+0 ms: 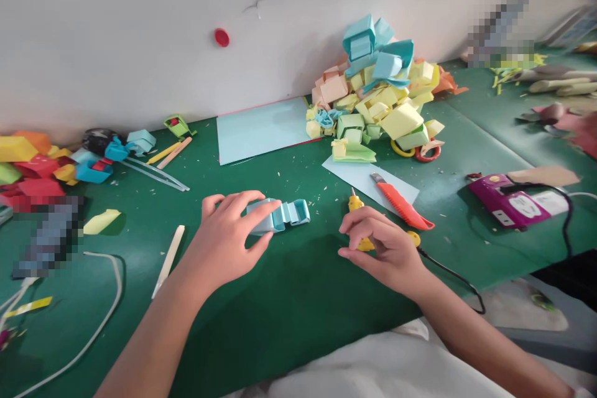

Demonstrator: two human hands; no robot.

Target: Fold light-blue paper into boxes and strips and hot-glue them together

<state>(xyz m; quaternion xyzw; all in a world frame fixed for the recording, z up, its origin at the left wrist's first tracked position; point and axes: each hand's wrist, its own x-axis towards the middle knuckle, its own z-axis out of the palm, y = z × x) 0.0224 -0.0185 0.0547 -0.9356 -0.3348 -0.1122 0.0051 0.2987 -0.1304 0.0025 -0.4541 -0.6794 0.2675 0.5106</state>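
Note:
My left hand is over a small light blue folded paper piece, its fingers spread and partly covering it. Whether the fingertips touch the paper is hard to tell. To the right, my right hand hangs with loosely curled fingers and a gap between thumb and fingertips, nothing in it. Behind that hand lies a yellow hot glue gun, partly hidden, its black cord trailing right. Beyond it, a red utility knife rests partly on a light blue paper sheet.
Folded paper pieces are heaped by the wall, near scissors. A larger blue sheet lies at the back. Leftward are a wooden stick, tweezers and colourful paper pieces. A purple power strip sits right.

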